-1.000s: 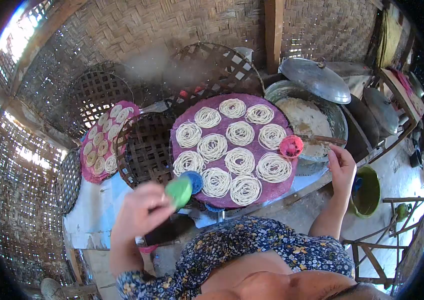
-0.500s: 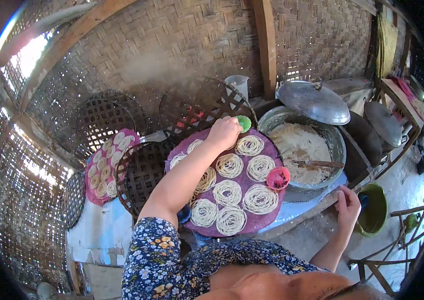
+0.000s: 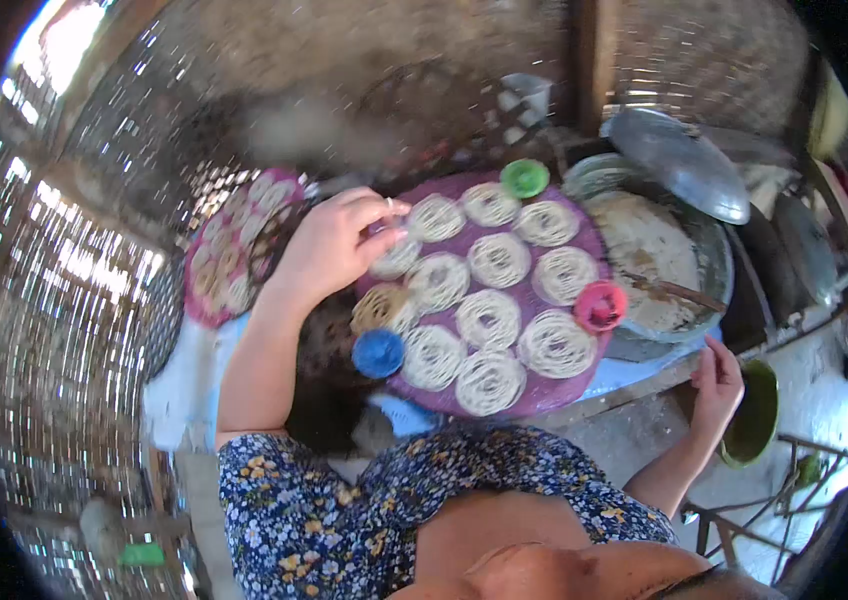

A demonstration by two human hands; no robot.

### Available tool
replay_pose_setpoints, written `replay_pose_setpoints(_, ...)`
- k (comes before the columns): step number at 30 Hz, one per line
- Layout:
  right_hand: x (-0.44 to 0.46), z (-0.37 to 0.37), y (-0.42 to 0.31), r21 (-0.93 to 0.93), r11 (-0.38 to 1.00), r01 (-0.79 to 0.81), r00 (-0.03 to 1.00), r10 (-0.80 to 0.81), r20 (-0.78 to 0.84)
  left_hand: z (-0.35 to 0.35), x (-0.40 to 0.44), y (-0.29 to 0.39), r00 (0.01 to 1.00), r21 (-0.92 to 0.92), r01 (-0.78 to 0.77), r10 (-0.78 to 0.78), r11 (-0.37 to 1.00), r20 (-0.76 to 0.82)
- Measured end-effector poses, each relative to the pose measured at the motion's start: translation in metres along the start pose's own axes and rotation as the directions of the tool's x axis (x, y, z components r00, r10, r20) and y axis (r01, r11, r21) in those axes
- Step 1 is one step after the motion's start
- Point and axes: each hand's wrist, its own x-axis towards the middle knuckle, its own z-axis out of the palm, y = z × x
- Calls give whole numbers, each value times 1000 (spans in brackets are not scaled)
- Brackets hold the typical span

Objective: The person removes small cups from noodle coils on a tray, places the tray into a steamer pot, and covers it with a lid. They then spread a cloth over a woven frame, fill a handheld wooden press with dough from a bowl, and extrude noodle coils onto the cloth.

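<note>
Two hands showed: the left hand [image 3: 349, 240] reached to the upper-left edge of one purple mat [image 3: 544, 389], whether grasping anything unclear; the right hand [image 3: 717, 390], loosely curled, held nothing. Twelve noodle coils [image 3: 499, 262] lay on the mat; three cups, one green cup [image 3: 525, 178], one pink cup [image 3: 601, 305], one blue cup [image 3: 378, 352], sat around its edge.

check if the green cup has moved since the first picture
Yes: against the purple cloth, the green cup has moved from the near-left edge, in the left hand, to the far edge, now released.

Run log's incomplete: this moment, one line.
left hand: by noodle nests; right hand: near green tub; green cup: far edge of mat
</note>
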Motion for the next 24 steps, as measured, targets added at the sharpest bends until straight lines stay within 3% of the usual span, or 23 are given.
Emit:
replay_pose_setpoints(1,0,1,9,27,999,17,1000,-17,8,-11,-25,-9,1000,19,-8,7,1000,17)
replay_pose_setpoints(3,-1,1,7,-10,1000,-22,999,22,37,-31,-72,-17,974,-1,196,-194,981,119)
replay_pose_setpoints(6,-6,8,-3,43,999,9,998,-12,66,-39,-141,-35,866,229,410,-455,883,206)
replay_pose_setpoints(9,-7,18,-13,18,999,37,994,-38,100,-3,-202,-52,769,325,464,-557,824,313)
replay_pose_setpoints(11,-5,21,-10,4,994,108,988,-108,112,33,-213,-37,617,422,471,-631,775,470)
replay_pose_setpoints(13,-5,21,-12,51,993,102,977,-110,181,91,-240,-36,573,413,518,-662,749,482)
replay_pose_setpoints(15,-7,20,-15,37,995,96,978,-101,180,131,-260,-31,571,324,629,-702,707,425)
replay_pose_setpoints(17,-16,22,-31,61,994,92,976,-102,191,193,-286,-52,561,422,700,-809,576,172)
replay_pose_setpoints(18,-19,22,-36,59,993,101,975,-111,195,217,-301,-68,626,458,661,-774,594,100)
replay_pose_setpoints(21,-22,20,-39,65,990,126,974,-136,182,228,-310,-83,654,478,635,-752,607,85)
replay_pose_setpoints(24,-24,16,-37,85,989,121,976,-134,174,227,-310,-86,620,483,655,-778,582,97)
